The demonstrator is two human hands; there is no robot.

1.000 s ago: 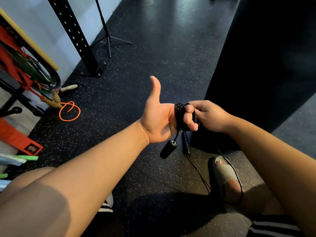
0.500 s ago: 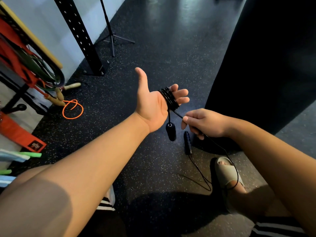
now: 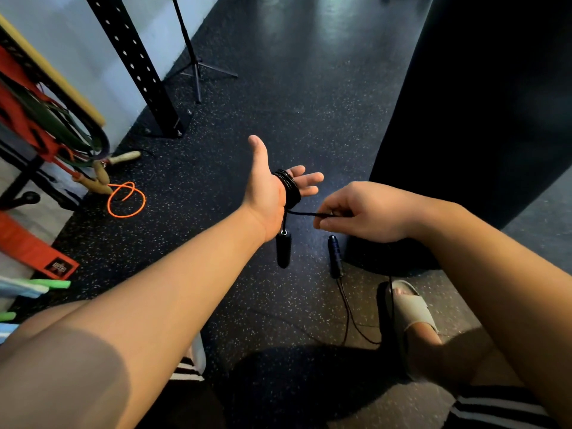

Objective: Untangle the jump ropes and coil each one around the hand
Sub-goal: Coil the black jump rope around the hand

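My left hand [image 3: 272, 193] is held out flat, thumb up and fingers straight, with a black jump rope [image 3: 289, 187] coiled several times around the palm. One black handle [image 3: 283, 249] dangles below that hand. My right hand [image 3: 365, 212] pinches the loose rope just right of the coil and holds it taut. The other black handle [image 3: 335, 255] hangs lower, and its rope trails down to the floor by my sandalled foot. An orange jump rope [image 3: 126, 200] with wooden handles [image 3: 100, 174] lies on the floor at the left.
A rack with red and green resistance bands [image 3: 40, 119] stands at the left. A black perforated post [image 3: 145, 72] and a tripod stand [image 3: 198, 66] rise behind. A large black bag [image 3: 479, 119] fills the right. My sandalled foot [image 3: 411, 314] rests on the speckled rubber floor.
My left hand opened from thumb-up beside the right to a flat spread palm. My right hand left the coil and drew the rope out to the right, below the fingers.
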